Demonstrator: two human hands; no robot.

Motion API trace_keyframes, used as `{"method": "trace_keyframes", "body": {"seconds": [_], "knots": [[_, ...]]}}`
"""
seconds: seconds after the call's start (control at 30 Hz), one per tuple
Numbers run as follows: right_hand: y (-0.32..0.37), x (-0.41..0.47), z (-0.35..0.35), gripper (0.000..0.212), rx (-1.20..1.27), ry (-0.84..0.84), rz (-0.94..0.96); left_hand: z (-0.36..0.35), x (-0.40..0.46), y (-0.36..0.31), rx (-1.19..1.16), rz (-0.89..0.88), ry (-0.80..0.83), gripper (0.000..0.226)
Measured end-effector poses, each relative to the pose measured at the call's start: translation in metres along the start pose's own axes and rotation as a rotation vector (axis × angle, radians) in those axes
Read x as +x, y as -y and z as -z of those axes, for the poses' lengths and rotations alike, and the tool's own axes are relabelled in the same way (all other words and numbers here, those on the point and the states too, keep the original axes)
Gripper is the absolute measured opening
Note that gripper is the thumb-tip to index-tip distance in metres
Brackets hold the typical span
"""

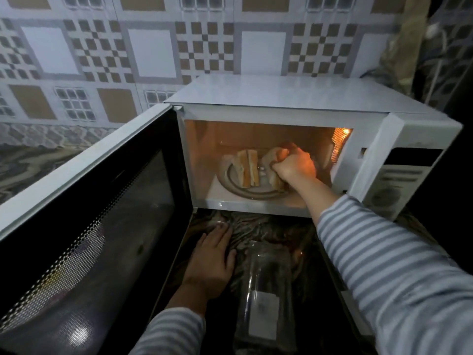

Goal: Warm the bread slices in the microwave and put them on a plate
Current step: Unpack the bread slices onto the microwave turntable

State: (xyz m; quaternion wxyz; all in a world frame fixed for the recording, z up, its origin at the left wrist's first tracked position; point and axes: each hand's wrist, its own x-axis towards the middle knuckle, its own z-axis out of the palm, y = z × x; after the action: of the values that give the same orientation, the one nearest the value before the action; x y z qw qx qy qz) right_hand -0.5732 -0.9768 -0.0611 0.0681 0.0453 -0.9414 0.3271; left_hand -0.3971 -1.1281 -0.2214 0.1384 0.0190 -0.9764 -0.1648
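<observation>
The white microwave (281,98) stands open with its inside lit orange. Bread slices (247,168) lie on the glass turntable (250,196) inside. My right hand (294,166) reaches into the cavity and grips a bread slice (271,156) at the right side of the turntable. My left hand (213,254) rests flat, fingers straight, on the dark patterned counter (266,224) in front of the microwave, holding nothing. No plate shows in view.
The microwave door (84,221) swings wide to the left and fills the left foreground. A clear plastic bread bag (266,298) with a white label lies on the counter beside my left hand. The control panel (401,180) is at the right. A tiled wall stands behind.
</observation>
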Motion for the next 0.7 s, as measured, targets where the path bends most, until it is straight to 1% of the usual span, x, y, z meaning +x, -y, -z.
{"method": "trace_keyframes", "body": {"seconds": [0.07,0.17,0.33,0.47,0.6,0.7], "knots": [[0.006,0.011,-0.008,0.043,0.023,0.013,0.021,-0.002,0.001,0.002,-0.010,-0.003,-0.027,0.067],[0.011,0.028,-0.025,0.043,-0.007,0.062,0.020,0.000,0.000,0.002,-0.041,-0.002,-0.019,0.067],[0.007,0.038,-0.043,0.045,-0.058,0.064,0.032,-0.001,0.001,0.002,-0.043,-0.006,-0.023,0.062],[0.006,0.043,-0.041,0.045,-0.034,0.091,0.034,-0.001,0.001,0.002,-0.045,0.007,-0.002,0.062],[0.011,0.040,-0.029,0.053,0.079,0.195,0.027,0.000,0.001,0.001,-0.045,0.004,-0.011,0.062],[0.011,0.031,-0.018,0.050,0.077,0.156,-0.024,0.001,0.001,0.001,-0.037,0.014,0.008,0.069]]}}
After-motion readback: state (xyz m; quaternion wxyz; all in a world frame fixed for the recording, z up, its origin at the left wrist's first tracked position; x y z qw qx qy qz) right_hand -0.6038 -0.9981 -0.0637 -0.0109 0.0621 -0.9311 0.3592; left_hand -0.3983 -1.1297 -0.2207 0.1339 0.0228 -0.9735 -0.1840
